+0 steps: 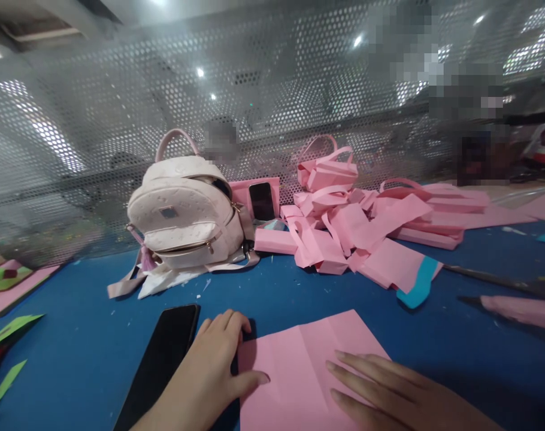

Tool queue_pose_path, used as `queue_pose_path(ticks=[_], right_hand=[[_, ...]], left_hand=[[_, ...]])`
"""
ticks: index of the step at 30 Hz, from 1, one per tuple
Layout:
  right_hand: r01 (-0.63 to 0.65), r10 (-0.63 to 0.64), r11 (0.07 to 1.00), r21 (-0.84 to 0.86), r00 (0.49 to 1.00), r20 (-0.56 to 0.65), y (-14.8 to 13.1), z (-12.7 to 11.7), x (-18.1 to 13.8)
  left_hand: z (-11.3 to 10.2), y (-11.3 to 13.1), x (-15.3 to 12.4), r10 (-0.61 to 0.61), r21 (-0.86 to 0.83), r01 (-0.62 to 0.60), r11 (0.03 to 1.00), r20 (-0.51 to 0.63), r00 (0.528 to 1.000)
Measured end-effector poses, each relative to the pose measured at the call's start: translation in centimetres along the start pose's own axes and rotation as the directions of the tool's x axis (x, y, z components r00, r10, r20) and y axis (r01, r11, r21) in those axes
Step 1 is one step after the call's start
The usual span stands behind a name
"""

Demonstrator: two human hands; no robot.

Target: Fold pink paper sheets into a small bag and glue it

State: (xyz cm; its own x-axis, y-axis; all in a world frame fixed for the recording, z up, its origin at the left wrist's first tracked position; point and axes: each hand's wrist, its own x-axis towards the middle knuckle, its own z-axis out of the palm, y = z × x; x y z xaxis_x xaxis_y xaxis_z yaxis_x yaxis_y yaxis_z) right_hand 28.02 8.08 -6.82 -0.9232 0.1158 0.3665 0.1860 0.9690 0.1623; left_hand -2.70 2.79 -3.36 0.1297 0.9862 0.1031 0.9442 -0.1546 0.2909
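Here we are at the blue table (93, 353), and the pink sheet (294, 371) sits right at the near edge of the view, squarely between the two hands. The left hand (218, 356) has the far left corner: thumb laid on top, fingers bent just past the edge, a gap between them; whether they actually pinch the paper, I can't tell. Over on the other side comes the right hand (380, 386), fingers stretched and slightly parted, palm down over the sheet's right half, pinching nothing. So the sheet lies to the right of the left hand's grip, and both hands are on it, neither clearly nearer. Creases run away from the person across it; its near end is cut off, so no calling the long axis. Tight on the left: a black phone (158, 359) lies aslant just beside the left wrist. Beyond the sheet, flecks of scrap on the blue, then a white backpack (187, 221) and, to its right, a heaped pile (351, 224) of folded pink pieces with a teal strip (418, 286) at its near edge. A mesh screen (142, 120) stands behind, lights overhead.
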Motion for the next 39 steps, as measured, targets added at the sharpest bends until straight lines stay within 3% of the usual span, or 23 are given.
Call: queue_pose_path(ticks=[5,9,11,14,16,18,22,25,28,30,31,35,39], right_hand=[[-0.071,0.061,0.973,0.221,0.997,0.054,-0.3,0.4,-0.1],[-0.295,0.259,0.842,0.453,0.956,0.140,-1.6,-1.7,0.1],[-0.375,0.288,0.766,0.522,0.926,0.243,-2.0,-2.9,0.0],[-0.490,0.314,0.684,0.541,0.866,0.388,-1.9,-3.5,-0.7],[-0.570,0.434,0.618,0.540,0.821,0.370,-1.5,-3.0,-1.1],[-0.616,0.578,0.557,0.557,0.769,0.272,-1.1,-2.2,-1.2],[-0.607,0.761,0.519,0.602,0.649,-0.002,-0.3,-1.7,-0.5],[-0.555,0.841,0.430,0.713,0.534,-0.091,0.0,-2.5,0.1],[-0.454,0.892,0.131,0.881,0.442,0.095,0.0,-3.6,0.3],[-0.397,0.855,-0.101,0.912,0.434,0.283,-0.1,-4.0,0.2],[-0.386,0.836,-0.167,0.907,0.433,0.338,-0.1,-4.0,0.1],[-0.351,0.852,-0.194,0.916,0.404,0.335,0.0,-3.6,-0.2],[-0.311,0.852,-0.202,0.929,0.411,0.323,0.0,-3.6,-0.3]], left_hand=[[-1.0,0.8,0.5,-0.108,-0.098,0.123,0.988,0.150,0.983],[-1.1,0.9,0.6,-0.124,-0.317,0.173,0.932,0.169,0.978],[-1.0,0.9,0.6,-0.114,-0.475,0.181,0.861,0.166,0.979],[-1.0,1.1,0.7,-0.124,-0.709,0.208,0.674,0.170,0.978],[-1.1,1.4,0.7,-0.172,-0.805,0.219,0.552,0.147,0.974],[-1.4,1.9,0.5,-0.244,-0.845,0.223,0.486,0.114,0.963],[-2.1,3.6,-0.1,-0.334,-0.903,0.177,0.392,0.039,0.942],[-2.5,5.0,-0.7,-0.345,-0.918,0.111,0.380,-0.030,0.938],[-2.6,5.9,-1.2,-0.367,-0.933,0.061,0.355,-0.079,0.927],[-2.6,6.1,-1.3,-0.390,-0.948,0.049,0.315,-0.082,0.917],[-2.5,6.1,-1.4,-0.401,-0.955,0.049,0.294,-0.077,0.913],[-2.2,6.1,-1.5,-0.431,-0.972,0.038,0.233,-0.068,0.900],[-2.0,6.1,-1.8,-0.452,-0.978,0.036,0.206,-0.063,0.890]])
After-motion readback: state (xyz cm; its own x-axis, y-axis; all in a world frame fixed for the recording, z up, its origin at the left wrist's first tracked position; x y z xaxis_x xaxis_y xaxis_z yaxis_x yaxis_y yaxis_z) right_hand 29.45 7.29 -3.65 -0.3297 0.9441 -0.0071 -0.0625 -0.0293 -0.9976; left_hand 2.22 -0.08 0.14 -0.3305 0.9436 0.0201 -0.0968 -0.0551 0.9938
